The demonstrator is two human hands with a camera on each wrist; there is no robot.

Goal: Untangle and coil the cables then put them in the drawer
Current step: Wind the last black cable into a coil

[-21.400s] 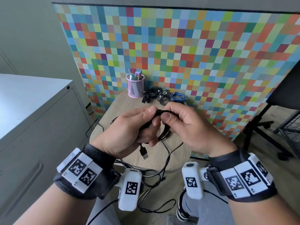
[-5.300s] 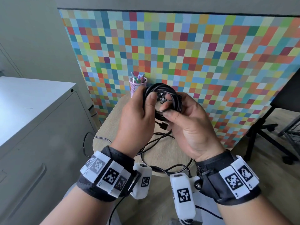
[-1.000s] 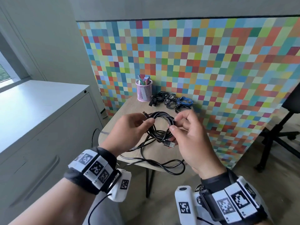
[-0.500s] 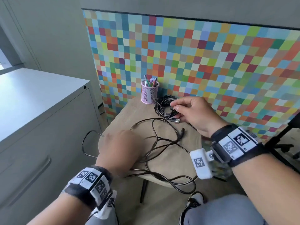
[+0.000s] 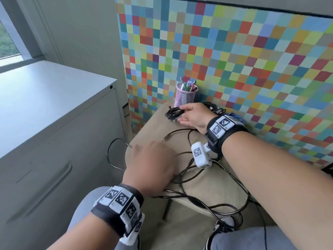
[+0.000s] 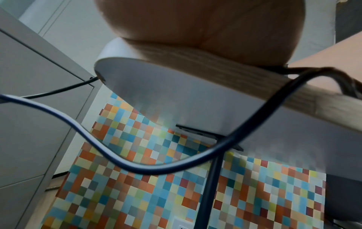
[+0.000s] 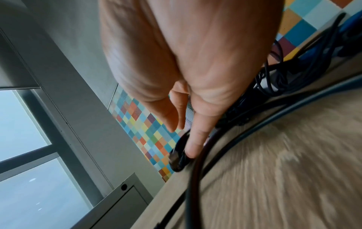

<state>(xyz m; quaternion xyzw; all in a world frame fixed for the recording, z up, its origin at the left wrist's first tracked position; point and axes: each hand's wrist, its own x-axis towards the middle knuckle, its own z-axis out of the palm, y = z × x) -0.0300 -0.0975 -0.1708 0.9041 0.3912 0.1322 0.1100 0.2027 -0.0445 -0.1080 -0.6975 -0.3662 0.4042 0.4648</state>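
The small wound bundle of thin black cable (image 5: 173,112) lies flat on the far left part of the round pale wood-grain counter (image 5: 212,181), just in front of the pink mesh pen cup (image 5: 185,95). The right hand (image 5: 194,114) reaches over it with fingers nearly straight; in the right wrist view one fingertip (image 7: 192,148) rests on the bundle's edge, with nothing pinched. The bundle looks light and limp, so I judge it will spring open unless taken across all its loops at once, best by pinching the whole ring at one side. Its long axis runs roughly left to right, and a plug end sticks up at its left. Nearer the person, the long loose black cable (image 5: 201,199) sprawls in open loops over the counter and droops off the near edge towards the floor; one plug tip (image 5: 165,138) points to the far left. It seems supple yet thicker, likely to drag and snag on itself, so starting from a free end looks wise. The left hand (image 5: 151,166) lies palm down over these loops; whether its fingers curl round a strand I cannot tell. The grey metal drawer cabinet (image 5: 45,141) stands at the left, shut.
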